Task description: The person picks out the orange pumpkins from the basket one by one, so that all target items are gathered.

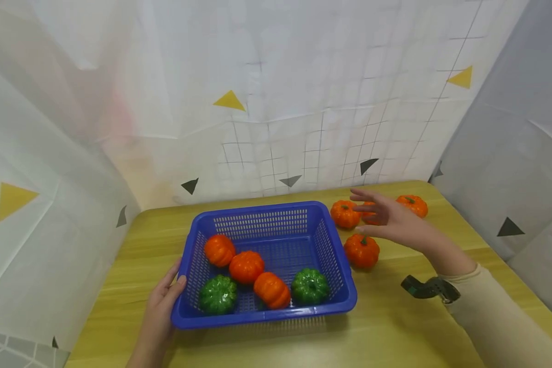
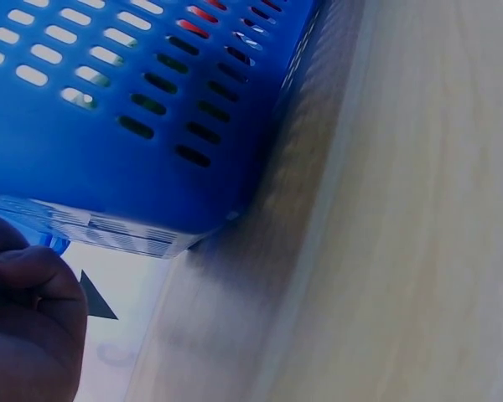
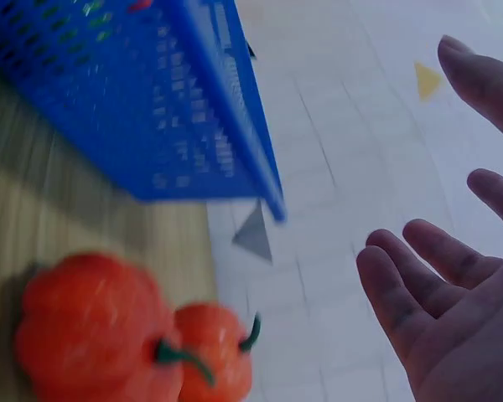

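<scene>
A blue plastic basket (image 1: 269,318) stands on the table and appears in all three views. Inside it lie three orange mini pumpkins (image 1: 247,267) and two green ones (image 1: 310,286). My left hand (image 1: 158,306) grips the basket's left rim, thumb on the outer edge. Seen from the left wrist, the fingers (image 2: 33,276) curl at the rim. To the right of the basket, my right hand (image 1: 391,220) is raised over several orange pumpkins (image 1: 362,251), its fingers spread and holding nothing. It partly hides one pumpkin (image 1: 370,217) behind it.
The wooden table (image 1: 138,255) reaches back to a wall hung with pale sheeting (image 1: 280,76) that has triangle patterns. One more orange pumpkin (image 1: 413,205) sits near the back right corner. A dark band (image 1: 430,288) is around the right sleeve.
</scene>
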A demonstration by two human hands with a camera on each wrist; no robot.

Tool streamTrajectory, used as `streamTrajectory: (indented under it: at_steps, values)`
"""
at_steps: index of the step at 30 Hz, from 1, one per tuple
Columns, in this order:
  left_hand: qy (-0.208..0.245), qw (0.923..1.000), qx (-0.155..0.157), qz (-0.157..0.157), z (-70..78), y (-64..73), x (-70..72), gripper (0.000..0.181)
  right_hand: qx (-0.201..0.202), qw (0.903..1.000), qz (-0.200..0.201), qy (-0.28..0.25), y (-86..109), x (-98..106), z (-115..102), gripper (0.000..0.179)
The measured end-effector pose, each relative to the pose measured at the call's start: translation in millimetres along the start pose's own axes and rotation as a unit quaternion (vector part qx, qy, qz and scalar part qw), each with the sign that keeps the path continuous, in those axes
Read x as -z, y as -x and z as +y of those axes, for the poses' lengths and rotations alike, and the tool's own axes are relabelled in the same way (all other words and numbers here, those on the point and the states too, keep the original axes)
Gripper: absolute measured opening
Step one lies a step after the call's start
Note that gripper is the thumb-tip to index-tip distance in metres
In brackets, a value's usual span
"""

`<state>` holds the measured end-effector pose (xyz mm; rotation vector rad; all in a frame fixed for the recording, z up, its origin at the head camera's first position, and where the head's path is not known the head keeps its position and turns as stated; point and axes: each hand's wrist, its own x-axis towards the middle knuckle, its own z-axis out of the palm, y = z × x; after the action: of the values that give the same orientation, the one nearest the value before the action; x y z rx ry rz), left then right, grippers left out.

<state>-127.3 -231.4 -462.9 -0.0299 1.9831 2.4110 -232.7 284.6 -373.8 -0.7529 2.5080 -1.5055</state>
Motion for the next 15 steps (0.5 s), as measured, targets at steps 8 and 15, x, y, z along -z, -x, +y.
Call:
streamTrajectory:
  at_steps: [8,15]
  values:
    - [0.002,0.9999,-0.009,-0.007,0.3,-1.2,-0.1,0.056,0.013,0.9936,-0.112,0.002,-38.7,-27,-30,0.079]
    - [0.003,0.9999,-0.012,-0.007,0.6,-0.7,-0.3,0.056,0.023,0.9831,-0.18,0.028,-78.2,-64,-48,0.085]
